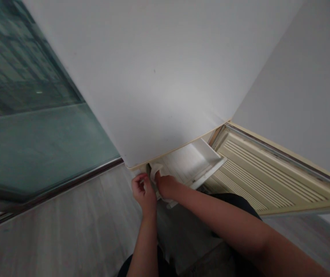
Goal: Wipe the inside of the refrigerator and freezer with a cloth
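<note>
One broad white panel (165,77) commands the view here, filling 12 o'clock, its lower edge sloping down towards 7. Across at 10 o'clock it's a framed glass pane (38,142), greenish, with blurred reflections over it. Swing down to 8 and there's the wood-look floor (81,215), pale grey grain all the way! A plain grey surface (305,88) takes 2 o'clock, and under it, towards 4, a cream ribbed door (262,173) stands angled out, its long grooves in rows.

Now to the white drawer (186,163), pulled out beneath the panel's edge, just off centre at 5 o'clock. And here are the hands! The right hand (166,186) comes in from 4, over the drawer's near left end at 6, fingers closed on a white cloth. The left hand (143,189), at 7, is just beside it, fingers curled; whether they grip anything, I cannot tell. Smallest of all, that white cloth (156,168), bunched up, sits at the drawer's left end, between 6 and 7.
</note>
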`<state>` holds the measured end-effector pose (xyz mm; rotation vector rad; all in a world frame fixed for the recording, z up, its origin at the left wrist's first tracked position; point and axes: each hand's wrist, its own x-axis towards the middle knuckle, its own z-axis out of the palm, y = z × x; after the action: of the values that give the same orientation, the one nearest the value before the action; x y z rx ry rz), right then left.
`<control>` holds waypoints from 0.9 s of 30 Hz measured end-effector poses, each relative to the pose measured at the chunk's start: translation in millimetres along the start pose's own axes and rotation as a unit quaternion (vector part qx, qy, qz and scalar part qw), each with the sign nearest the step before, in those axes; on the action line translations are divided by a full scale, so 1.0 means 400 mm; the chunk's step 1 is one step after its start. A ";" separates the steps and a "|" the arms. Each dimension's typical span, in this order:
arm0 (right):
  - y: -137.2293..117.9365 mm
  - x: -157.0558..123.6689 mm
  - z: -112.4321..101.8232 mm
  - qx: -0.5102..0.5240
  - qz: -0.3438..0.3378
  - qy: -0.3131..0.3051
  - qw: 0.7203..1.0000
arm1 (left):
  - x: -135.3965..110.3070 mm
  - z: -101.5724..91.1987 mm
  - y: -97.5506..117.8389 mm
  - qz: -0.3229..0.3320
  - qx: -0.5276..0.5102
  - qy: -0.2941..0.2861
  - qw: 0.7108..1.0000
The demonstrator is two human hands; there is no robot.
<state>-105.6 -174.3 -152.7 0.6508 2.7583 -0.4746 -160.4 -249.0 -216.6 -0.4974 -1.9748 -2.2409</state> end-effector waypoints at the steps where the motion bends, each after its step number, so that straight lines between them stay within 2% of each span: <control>1: 0.004 -0.028 0.003 -0.023 -0.023 0.007 0.999 | 0.001 -0.002 -0.002 -0.004 0.006 -0.003 1.000; 4: 0.024 -0.128 0.037 -0.082 -0.105 0.066 0.989 | 0.001 -0.003 -0.001 -0.015 0.011 -0.010 1.000; 7: 0.052 -0.228 0.098 -0.110 -0.191 0.145 0.965 | -0.001 -0.001 0.003 0.001 0.016 -0.023 1.000; 9: 0.069 -0.275 0.134 -0.092 -0.234 0.181 0.951 | -0.002 0.002 0.001 0.014 0.015 -0.057 0.998; 11: 0.085 -0.301 0.156 -0.050 -0.244 0.198 0.948 | -0.004 0.005 -0.008 0.020 0.022 -0.115 0.993; 14: 0.132 -0.304 0.162 0.032 -0.191 0.228 0.954 | -0.012 0.014 -0.028 0.041 0.081 -0.211 0.973; 17: 0.240 -0.293 0.150 0.071 -0.120 0.281 0.950 | -0.025 0.025 -0.048 0.072 0.143 -0.259 0.953; 23: 0.535 -0.301 0.119 0.034 0.008 0.337 0.941 | -0.038 0.042 -0.085 0.130 0.215 -0.274 0.928; 27: 0.642 -0.275 0.069 0.080 0.094 0.355 0.927 | -0.040 0.051 -0.100 0.143 0.230 -0.265 0.925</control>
<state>115.2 -9.7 -206.1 1.3434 3.2794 -0.4950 -153.7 -225.2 -257.4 -1.3243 -2.3659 -1.4934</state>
